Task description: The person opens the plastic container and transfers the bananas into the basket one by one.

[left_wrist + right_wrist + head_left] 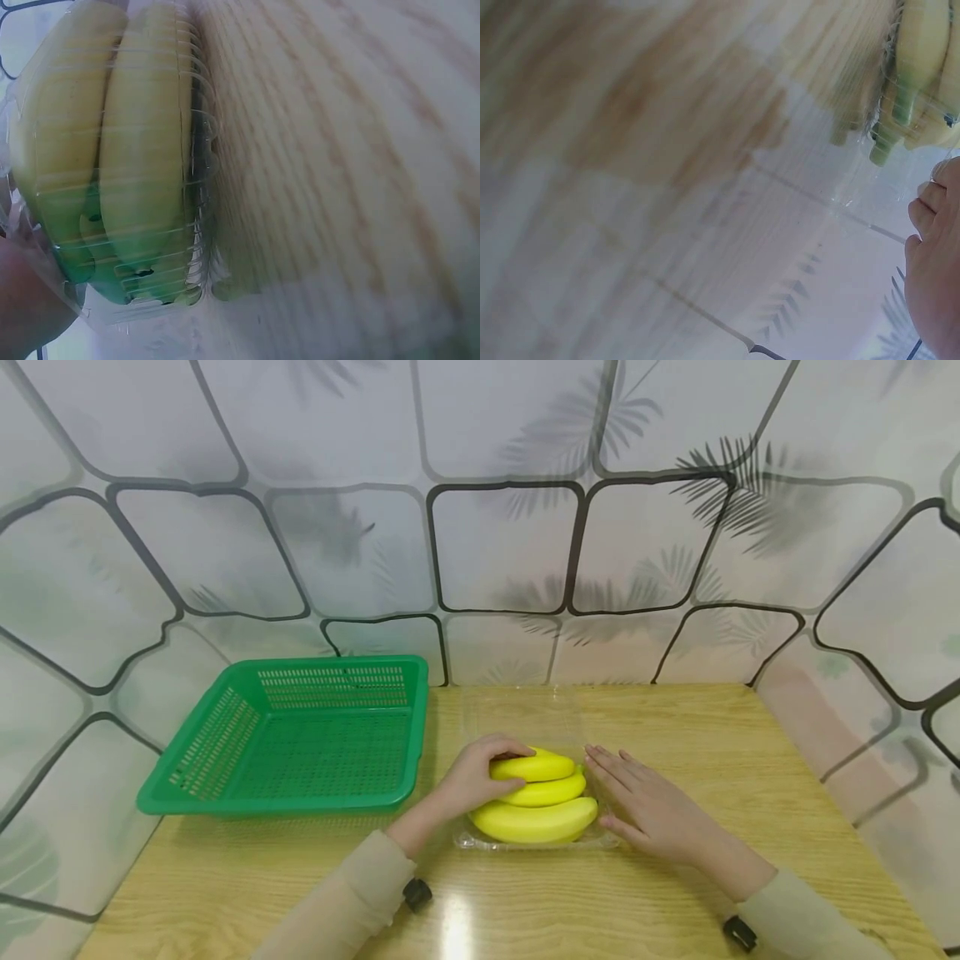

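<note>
Several yellow bananas [534,822] lie side by side in a clear plastic clamshell box [467,842], whose lid is folded back toward the wall. My left hand [474,777] grips the left end of the farthest banana [551,767], thumb in front and fingers behind. Flat and with straight fingers, my right hand [660,810] rests along the right side of the box. Through the ribbed box wall, the left wrist view shows the bananas' greenish ends [139,274]. Green stems [881,142] appear near the right fingers in the right wrist view.
A green plastic basket [281,806] with slotted sides stands left of the box on the wooden table [675,718]. Patterned wall covering [502,547] rises behind the table and along both sides.
</note>
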Available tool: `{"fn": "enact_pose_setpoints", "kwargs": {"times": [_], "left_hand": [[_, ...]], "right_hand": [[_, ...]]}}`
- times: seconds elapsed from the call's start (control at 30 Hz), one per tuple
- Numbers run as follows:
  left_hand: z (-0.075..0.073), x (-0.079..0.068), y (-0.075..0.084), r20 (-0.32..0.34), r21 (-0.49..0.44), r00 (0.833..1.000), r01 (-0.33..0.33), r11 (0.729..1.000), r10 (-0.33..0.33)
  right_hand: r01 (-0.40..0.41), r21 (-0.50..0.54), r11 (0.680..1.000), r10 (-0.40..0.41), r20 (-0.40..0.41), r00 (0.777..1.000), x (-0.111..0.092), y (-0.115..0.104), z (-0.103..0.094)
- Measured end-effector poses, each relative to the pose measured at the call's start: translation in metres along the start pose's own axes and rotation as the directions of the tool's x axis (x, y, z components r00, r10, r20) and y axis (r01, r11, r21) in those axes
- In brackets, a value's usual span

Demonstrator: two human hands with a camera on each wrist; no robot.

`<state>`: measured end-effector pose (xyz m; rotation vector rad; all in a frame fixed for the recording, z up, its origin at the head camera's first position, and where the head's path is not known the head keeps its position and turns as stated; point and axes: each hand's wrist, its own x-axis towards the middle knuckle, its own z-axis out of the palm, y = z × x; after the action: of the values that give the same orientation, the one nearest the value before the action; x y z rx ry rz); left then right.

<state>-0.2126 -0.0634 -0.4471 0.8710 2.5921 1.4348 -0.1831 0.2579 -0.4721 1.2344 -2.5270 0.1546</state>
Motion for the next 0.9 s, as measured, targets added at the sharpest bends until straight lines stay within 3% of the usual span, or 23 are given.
{"fn": "enact_pose_setpoints", "kwargs": {"times": [0.5,0.77,0.9], "left_hand": [[0.0013,0.0018,-0.0011,-0.041,-0.039,0.999,-0.011,0.999,0.010],[-0.0014,0.0017,-0.0048,-0.125,-0.222,0.990,0.034,0.974,-0.063],[-0.0037,0.0011,-0.0042,-0.129,-0.259,0.989,0.042,0.965,-0.078]], "right_hand": [[-0.009,-0.005,1.000,0.009,-0.009,1.000,-0.0005,-0.0014,0.0004],[-0.010,-0.013,1.000,0.010,-0.010,1.000,-0.0019,-0.0005,0.0025],[-0.007,-0.014,1.000,0.007,-0.012,1.000,-0.0018,-0.0011,0.0021]]}}
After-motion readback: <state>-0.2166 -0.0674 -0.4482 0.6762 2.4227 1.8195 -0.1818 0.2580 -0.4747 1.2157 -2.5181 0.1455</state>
